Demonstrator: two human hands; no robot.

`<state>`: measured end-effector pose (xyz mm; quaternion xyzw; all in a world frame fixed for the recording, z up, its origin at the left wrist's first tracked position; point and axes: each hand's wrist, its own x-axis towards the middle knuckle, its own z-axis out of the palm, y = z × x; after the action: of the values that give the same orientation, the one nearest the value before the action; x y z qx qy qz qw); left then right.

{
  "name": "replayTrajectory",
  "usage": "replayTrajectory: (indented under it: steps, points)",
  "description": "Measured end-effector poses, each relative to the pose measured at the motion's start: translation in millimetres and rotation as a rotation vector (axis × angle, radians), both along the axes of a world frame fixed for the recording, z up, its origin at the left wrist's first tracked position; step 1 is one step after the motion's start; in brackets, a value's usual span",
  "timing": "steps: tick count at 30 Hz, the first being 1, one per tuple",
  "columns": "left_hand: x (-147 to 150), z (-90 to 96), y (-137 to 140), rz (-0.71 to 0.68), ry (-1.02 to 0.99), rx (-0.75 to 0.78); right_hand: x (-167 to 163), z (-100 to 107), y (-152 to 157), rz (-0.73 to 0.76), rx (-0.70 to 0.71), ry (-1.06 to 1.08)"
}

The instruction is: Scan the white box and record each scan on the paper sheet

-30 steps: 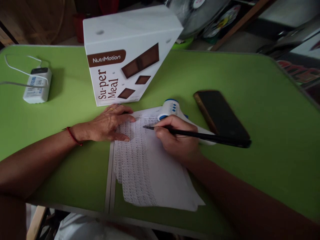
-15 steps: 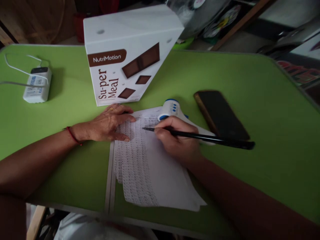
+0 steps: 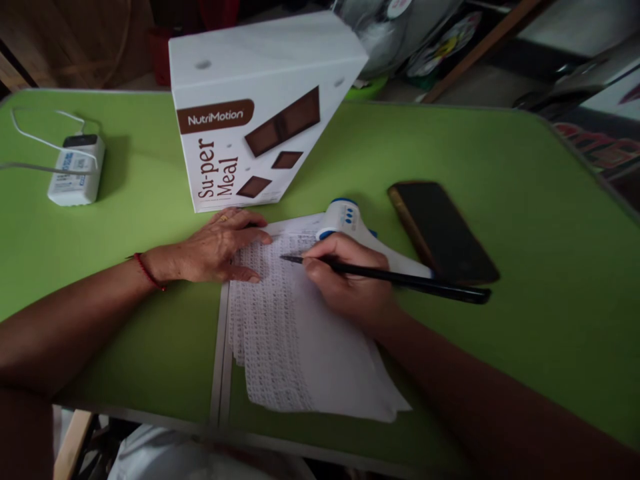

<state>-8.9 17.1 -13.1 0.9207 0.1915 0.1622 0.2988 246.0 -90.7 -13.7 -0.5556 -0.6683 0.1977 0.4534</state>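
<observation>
Sheets of paper [image 3: 340, 360], covered on the left part with rows of handwriting, lie stacked on the green table. My right hand [image 3: 353, 280] grips a black pen [image 3: 420, 283], its tip at the written rows near the top of the upper sheet. Fingers spread, my left hand [image 3: 220, 247] rests flat on the papers' upper left edge and the table. Just beyond my right hand lies a white and blue thermometer gun [image 3: 345, 220], its handle partly covered by that hand.
A white NutriMotion box [image 3: 220, 87] stands upright behind the papers. To the right lies a dark phone [image 3: 445, 230] in a brown case. A white power adapter [image 3: 75, 177] with cables sits at the left. A seam crosses the green table [image 3: 540, 267].
My right hand and the pen have shifted slightly left across the sheet. My left hand stays in place.
</observation>
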Motion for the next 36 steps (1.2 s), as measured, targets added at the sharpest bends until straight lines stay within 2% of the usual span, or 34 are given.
replayTrajectory:
  steps: [8, 26, 36]
  points:
    - [-0.7, -0.8, 0.8, -0.017, -0.003, 0.018, 2.7, 1.5, -0.1, 0.052, 0.001, 0.019]
    - [-1.3, -1.2, 0.7, -0.007, -0.004, 0.018, 6.6, -4.7, 0.6, 0.007, -0.003, 0.031]
    - [-1.7, 0.3, 0.3, -0.019, 0.001, 0.039, 8.3, -0.5, 2.3, 0.047, -0.003, 0.006]
